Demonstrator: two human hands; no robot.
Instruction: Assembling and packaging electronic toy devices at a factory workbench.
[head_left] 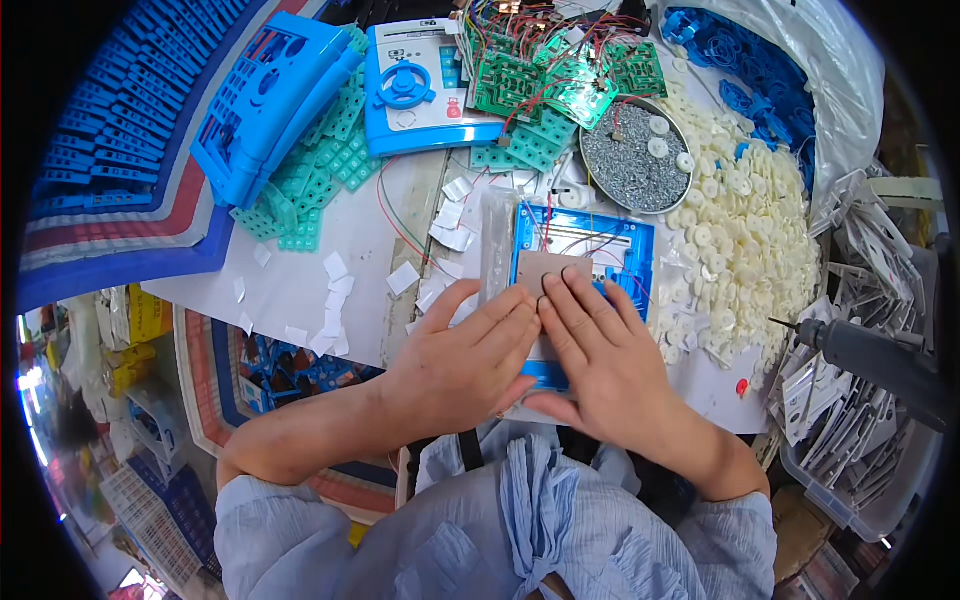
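In front of me lies a blue plastic toy casing (641, 243) with its inside facing up, thin wires running across it. A flat tan board (535, 268) rests in it, partly covered by my fingers. My left hand (468, 350) presses its straight fingertips onto the board, thumb held apart. Beside it, my right hand (603, 365) lies flat with fingers stretched over the board and the casing. The fingertips of both hands nearly meet. A clear plastic bag (497, 235) lies along the casing's left edge.
Beyond the casing are a round tray of screws (635, 165), green circuit boards (560, 85) with wires, and a finished-looking blue toy shell (420, 95). Cream plastic discs (740, 220) heap up on the right, near a power screwdriver (870, 360). White paper pieces (333, 305) lie left.
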